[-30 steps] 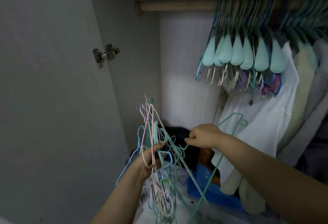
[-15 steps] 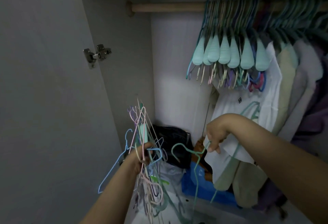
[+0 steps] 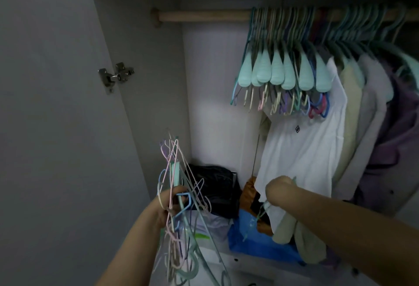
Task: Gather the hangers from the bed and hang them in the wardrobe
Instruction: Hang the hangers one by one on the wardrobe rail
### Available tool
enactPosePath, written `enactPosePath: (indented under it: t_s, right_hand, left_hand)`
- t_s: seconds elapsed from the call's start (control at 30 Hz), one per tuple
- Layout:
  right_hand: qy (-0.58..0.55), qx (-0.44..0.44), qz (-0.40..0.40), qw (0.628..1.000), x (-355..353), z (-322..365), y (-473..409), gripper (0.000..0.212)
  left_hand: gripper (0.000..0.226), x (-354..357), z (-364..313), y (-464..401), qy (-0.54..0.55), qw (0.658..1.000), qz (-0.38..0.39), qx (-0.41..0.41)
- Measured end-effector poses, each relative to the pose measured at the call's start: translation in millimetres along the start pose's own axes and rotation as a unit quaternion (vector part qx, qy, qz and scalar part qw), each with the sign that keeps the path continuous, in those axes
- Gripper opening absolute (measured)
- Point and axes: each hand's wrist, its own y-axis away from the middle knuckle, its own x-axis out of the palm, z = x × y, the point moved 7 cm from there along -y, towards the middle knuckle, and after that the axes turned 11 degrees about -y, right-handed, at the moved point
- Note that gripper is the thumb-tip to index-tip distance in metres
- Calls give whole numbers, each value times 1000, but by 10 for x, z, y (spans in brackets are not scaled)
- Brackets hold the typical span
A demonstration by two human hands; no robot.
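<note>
Bundle: the left hand (image 3: 166,206) grips a tangled bunch of thin hangers (image 3: 179,195), pastel pink, blue, green and lilac, in front of the open wardrobe.
Bundle axis: near upright, hooks poking up, the long bodies trailing down past the wrist.
Left fingers: curled tight around the bunch at its middle.
Single hanger: the right hand (image 3: 280,189) has one pale green hanger (image 3: 257,216), low down by the white T-shirt (image 3: 303,147).
Its axis: slanting steeply, lower end down-left over the blue bag (image 3: 254,242); its hook is hidden behind the hand.
Right fingers: closed into a fist on it.
Rail: the wooden rail (image 3: 204,16) runs across the top, bare at its left end, hung hangers (image 3: 281,70) packed along the right.
</note>
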Motion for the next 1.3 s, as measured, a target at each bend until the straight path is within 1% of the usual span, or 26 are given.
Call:
enactPosePath:
  t_s: [0.03, 0.07, 0.1, 0.13, 0.17, 0.2, 0.23, 0.27, 0.3, 0.33, 0.37, 0.43, 0.5, 0.53, 0.57, 0.6, 0.67, 0.77, 0.83, 0.9, 0.97, 1.0, 1.1, 1.17, 1.23, 1.3]
  right_hand:
    - [-73, -20, 3, 997, 16, 13, 27, 46]
    - [-136, -29, 24, 990, 45, 16, 16, 46]
    - [-194, -42, 77, 977, 89, 71, 58, 45]
    - [-227, -54, 141, 962, 147, 136, 176, 36]
    - [-260, -110, 127, 951, 69, 229, 200, 20]
    - [-309, -129, 101, 937, -31, 278, 219, 19]
    - [-351, -136, 96, 921, -149, 341, 278, 28]
    - [-441, -126, 104, 882, -207, 403, 347, 30]
    - [-499, -132, 88, 852, -272, 462, 346, 32]
    - [-529, -151, 65, 832, -347, 529, 323, 32]
    - [-536, -164, 35, 827, -434, 608, 309, 30]
    - [-554, -166, -1, 816, -580, 789, 303, 25]
    - [-562, -177, -41, 807, -803, 935, 376, 33]
    - [-599, -187, -71, 776, -971, 944, 487, 33]
    - [-631, -218, -109, 736, -1148, 961, 591, 34]
    - [-657, -219, -144, 707, -1289, 940, 644, 40]
    - [-688, -225, -198, 661, -1597, 879, 776, 50]
    - [-731, -259, -280, 566, -2146, 755, 936, 53]
    - [-756, -279, -306, 506, -2505, 658, 1014, 54]
    - [-778, -291, -312, 461, -2831, 560, 1038, 55]
    - [-796, -283, -303, 441, -3078, 479, 998, 55]
    - [-799, -275, -300, 443, -3169, 437, 966, 55]
    - [-798, -256, -278, 469, -3288, 367, 847, 58]
    - [-800, -251, -263, 477, -3265, 391, 780, 59]
    - [-810, -241, -254, 470, -3151, 431, 710, 56]
    - [-826, -215, -263, 450, -2979, 399, 611, 47]
  left_hand:
    - [47, -43, 1, 25, -9, 1000, -4, -3]
    - [44, -96, -4, 55, -18, 1000, -13, -4]
    - [37, -141, -11, 90, -25, 999, -20, -2]
    - [30, -191, -12, 126, -30, 999, -27, 0]
    - [26, -243, -7, 152, -30, 999, -33, 1]
    - [23, -291, 9, 167, -30, 999, -31, 1]
    - [21, -324, 25, 179, -27, 999, -23, 0]
    - [18, -353, 33, 195, -22, 1000, -15, -1]
    - [15, -381, 37, 211, -17, 1000, -9, -2]
    - [12, -404, 36, 228, -14, 1000, -2, 0]
    - [14, -421, 32, 243, -15, 1000, 7, 2]
    - [23, -447, 18, 272, -20, 999, 25, 4]
    - [27, -475, -5, 312, -34, 999, 35, 5]
    - [27, -486, -19, 329, -44, 998, 38, 6]
    - [28, -488, -31, 341, -51, 998, 40, 6]
    - [28, -480, -46, 363, -56, 997, 42, 7]
    - [27, -464, -88, 406, -61, 997, 46, 10]
    - [24, -424, -183, 462, -40, 997, 62, 16]
    - [23, -411, -254, 489, -26, 997, 74, 16]
    - [26, -394, -331, 513, -21, 996, 86, 21]
    - [26, -369, -400, 530, -9, 995, 98, 23]
    - [26, -352, -434, 540, -2, 994, 105, 25]
    - [26, -321, -518, 568, 8, 992, 118, 38]
    - [24, -318, -557, 589, 12, 991, 129, 41]
    - [23, -312, -593, 622, 16, 988, 148, 47]
    - [31, -305, -624, 666, 24, 984, 168, 56]
